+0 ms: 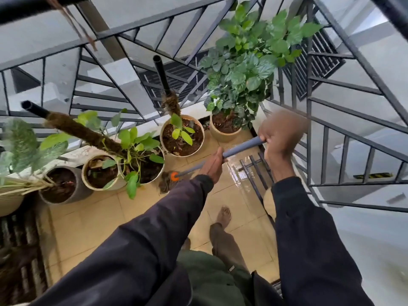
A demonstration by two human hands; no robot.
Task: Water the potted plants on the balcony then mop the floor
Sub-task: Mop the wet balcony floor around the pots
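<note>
The mop point(238, 150) slanted down across the balcony, its shaggy head point(165, 184) on the tiled floor point(92, 219) just beside a cream pot point(158, 175) of trailing leaves. The left grip point(214, 165) was curled round the grey handle above the orange collar point(174, 176). The right grip point(279, 138), blurred, was wrapped round the handle's upper end. Right of the head lay a wet patch point(234, 171). A bare foot point(224, 215) stood nearer, with the dark railing point(344, 133) at the right.
</note>
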